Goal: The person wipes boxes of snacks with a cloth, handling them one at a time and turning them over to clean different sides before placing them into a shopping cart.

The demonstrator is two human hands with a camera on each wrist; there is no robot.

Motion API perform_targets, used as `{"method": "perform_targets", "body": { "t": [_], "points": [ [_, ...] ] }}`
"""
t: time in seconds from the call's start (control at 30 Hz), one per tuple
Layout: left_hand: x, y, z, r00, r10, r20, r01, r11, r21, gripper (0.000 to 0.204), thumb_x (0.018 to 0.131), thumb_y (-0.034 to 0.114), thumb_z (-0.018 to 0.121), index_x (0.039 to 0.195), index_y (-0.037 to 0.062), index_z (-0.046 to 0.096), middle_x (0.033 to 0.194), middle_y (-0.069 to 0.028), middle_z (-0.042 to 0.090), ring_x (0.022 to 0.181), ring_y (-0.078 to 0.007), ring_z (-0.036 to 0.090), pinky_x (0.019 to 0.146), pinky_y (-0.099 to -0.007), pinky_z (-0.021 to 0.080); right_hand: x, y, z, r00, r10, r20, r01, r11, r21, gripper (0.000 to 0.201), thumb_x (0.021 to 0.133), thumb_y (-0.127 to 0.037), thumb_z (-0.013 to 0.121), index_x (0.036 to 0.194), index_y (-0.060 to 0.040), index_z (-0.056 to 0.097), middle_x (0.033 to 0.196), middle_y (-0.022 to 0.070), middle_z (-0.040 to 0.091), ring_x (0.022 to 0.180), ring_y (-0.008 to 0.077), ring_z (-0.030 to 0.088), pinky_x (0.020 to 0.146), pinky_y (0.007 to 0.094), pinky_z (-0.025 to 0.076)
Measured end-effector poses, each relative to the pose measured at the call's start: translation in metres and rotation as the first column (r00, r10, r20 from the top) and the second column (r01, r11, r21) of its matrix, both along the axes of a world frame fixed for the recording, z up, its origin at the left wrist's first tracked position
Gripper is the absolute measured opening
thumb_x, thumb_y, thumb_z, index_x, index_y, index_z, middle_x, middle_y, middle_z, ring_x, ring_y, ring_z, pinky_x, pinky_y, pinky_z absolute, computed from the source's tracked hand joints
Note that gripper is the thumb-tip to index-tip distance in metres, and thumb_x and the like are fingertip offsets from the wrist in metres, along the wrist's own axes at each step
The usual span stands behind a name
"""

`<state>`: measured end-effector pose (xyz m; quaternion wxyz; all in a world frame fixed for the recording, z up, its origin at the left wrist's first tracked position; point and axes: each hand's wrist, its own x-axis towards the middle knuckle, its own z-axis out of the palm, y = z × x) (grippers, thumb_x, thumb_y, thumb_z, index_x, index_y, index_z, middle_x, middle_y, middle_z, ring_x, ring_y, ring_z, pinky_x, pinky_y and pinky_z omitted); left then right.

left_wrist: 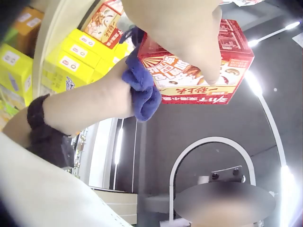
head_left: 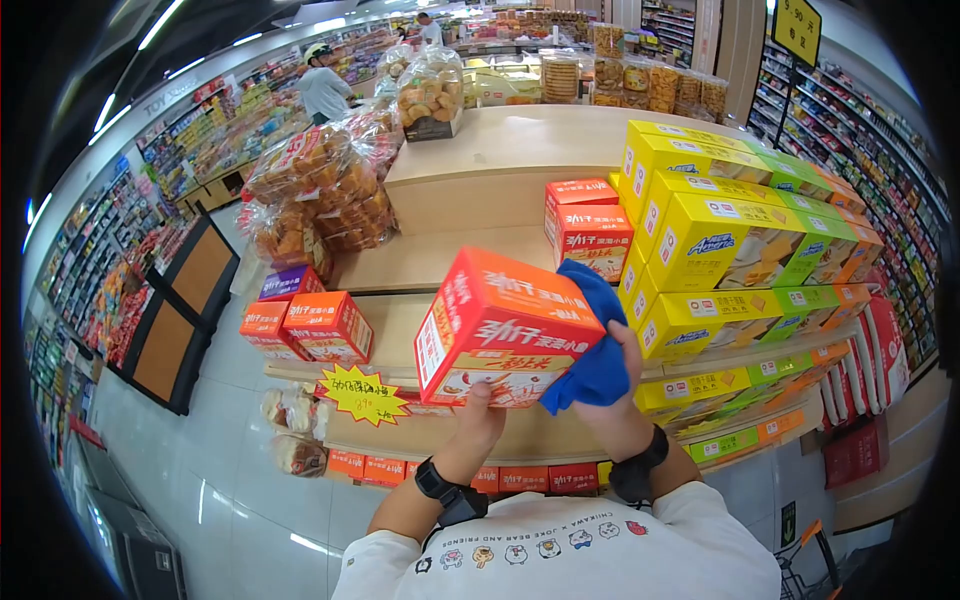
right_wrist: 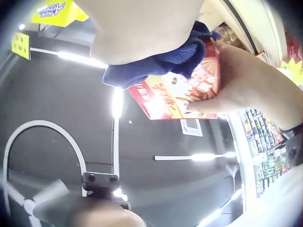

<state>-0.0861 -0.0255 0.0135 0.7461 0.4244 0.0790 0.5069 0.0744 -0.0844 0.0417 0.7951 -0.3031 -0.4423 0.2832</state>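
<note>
A red-orange snack box (head_left: 505, 330) is held up in front of the shelves, tilted, with its printed front toward me. My left hand (head_left: 478, 425) grips it from below, the thumb (head_left: 481, 393) lying on the front face. My right hand (head_left: 615, 385) holds a dark blue cloth (head_left: 592, 365) against the box's right side. In the left wrist view the cloth (left_wrist: 142, 90) hangs bunched between the right hand and the box (left_wrist: 203, 71). The right wrist view shows the cloth (right_wrist: 161, 64) lying over part of the box; the right fingers are mostly hidden.
Yellow wafer cartons (head_left: 700, 240) are stacked high at the right. Similar red boxes (head_left: 590, 235) stand on the shelf behind, and more (head_left: 328, 328) at the left beside a yellow price sign (head_left: 362, 395). Bagged bread (head_left: 320, 190) fills the left end. Two people are far back.
</note>
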Motion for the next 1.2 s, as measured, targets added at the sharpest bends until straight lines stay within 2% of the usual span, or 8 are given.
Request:
{"method": "perform_targets", "body": {
  "t": [0.1,0.23,0.33,0.47,0.53,0.6,0.77,1.2],
  "points": [
    [0.015,-0.002,0.001,0.986,0.142,0.091,-0.149,0.986,0.074,0.073,0.083,0.055,0.060,0.135,0.0097,0.037,0.132,-0.0072,0.049,0.121,-0.0253,0.048,0.103,-0.0439,0.038,-0.013,0.011,-0.021,0.878,0.096,-0.468,-0.207,0.960,-0.191,0.054,0.082,-0.009,0.061,0.129,-0.0051,0.034,0.118,0.0148,0.054,0.108,0.0230,0.054,0.093,0.0359,0.045],
    [0.011,0.001,0.010,0.995,0.088,0.049,-0.091,0.994,0.067,0.073,0.083,0.056,0.058,0.135,0.0090,0.037,0.131,-0.0096,0.049,0.118,-0.0266,0.050,0.101,-0.0441,0.040,-0.041,0.009,-0.023,0.949,0.186,-0.253,-0.234,0.956,-0.177,0.041,0.094,-0.035,0.045,0.123,-0.0062,0.046,0.121,0.0144,0.056,0.107,0.0254,0.058,0.090,0.0388,0.049],
    [0.006,0.006,0.004,0.999,0.023,-0.023,-0.019,0.989,0.147,0.074,0.083,0.055,0.059,0.135,0.0081,0.037,0.131,-0.0104,0.049,0.119,-0.0274,0.050,0.101,-0.0441,0.040,-0.041,0.021,-0.026,0.434,0.691,-0.578,-0.646,0.686,0.335,0.047,0.094,-0.042,0.041,0.121,-0.0048,0.050,0.123,0.0139,0.057,0.110,0.0258,0.056,0.094,0.0382,0.047],
    [0.006,0.010,-0.006,0.999,0.007,0.033,-0.009,0.998,0.063,0.072,0.084,0.057,0.055,0.133,0.0061,0.039,0.129,-0.0100,0.051,0.119,-0.0265,0.050,0.101,-0.0427,0.040,-0.034,0.012,-0.013,0.700,0.417,-0.579,-0.453,0.887,0.091,0.036,0.095,-0.030,0.045,0.119,-0.0039,0.050,0.119,0.0124,0.058,0.108,0.0228,0.057,0.093,0.0383,0.047],
    [0.007,0.013,-0.002,0.999,0.035,0.030,-0.038,0.997,0.074,0.071,0.086,0.058,0.052,0.133,0.0067,0.039,0.129,-0.0091,0.051,0.119,-0.0257,0.050,0.101,-0.0427,0.040,-0.027,0.006,-0.001,0.988,0.089,-0.124,-0.108,0.982,-0.155,0.035,0.095,-0.029,0.045,0.119,-0.0028,0.049,0.118,0.0126,0.057,0.107,0.0219,0.057,0.093,0.0380,0.047],
    [0.008,0.015,-0.003,0.997,0.046,0.055,-0.051,0.993,0.107,0.066,0.089,0.056,0.049,0.133,0.0077,0.039,0.129,-0.0074,0.051,0.118,-0.0240,0.051,0.100,-0.0419,0.041,-0.011,0.010,-0.007,0.998,-0.053,-0.024,0.046,0.969,-0.245,0.039,0.094,-0.030,0.043,0.120,-0.0019,0.048,0.119,0.0139,0.057,0.108,0.0234,0.057,0.094,0.0384,0.047],
    [0.015,0.009,-0.011,0.996,0.087,0.035,-0.090,0.992,0.085,0.064,0.089,0.056,0.047,0.132,0.0090,0.040,0.128,-0.0072,0.052,0.117,-0.0237,0.052,0.100,-0.0410,0.042,0.001,0.000,0.056,0.706,0.305,-0.639,-0.369,0.929,0.036,0.054,0.090,-0.037,0.035,0.129,-0.0002,0.043,0.124,0.0179,0.055,0.111,0.0279,0.057,0.096,0.0406,0.045],
    [0.010,0.009,0.013,0.971,0.198,0.132,-0.202,0.979,0.021,0.068,0.085,0.062,0.047,0.132,0.0122,0.042,0.125,-0.0069,0.054,0.112,-0.0226,0.055,0.095,-0.0390,0.046,-0.047,-0.004,0.020,0.993,0.117,-0.021,-0.117,0.993,-0.025,0.090,0.075,-0.029,0.075,0.140,-0.0026,0.020,0.133,0.0128,0.040,0.124,0.0205,0.040,0.105,0.0374,0.032]
  ]
}}
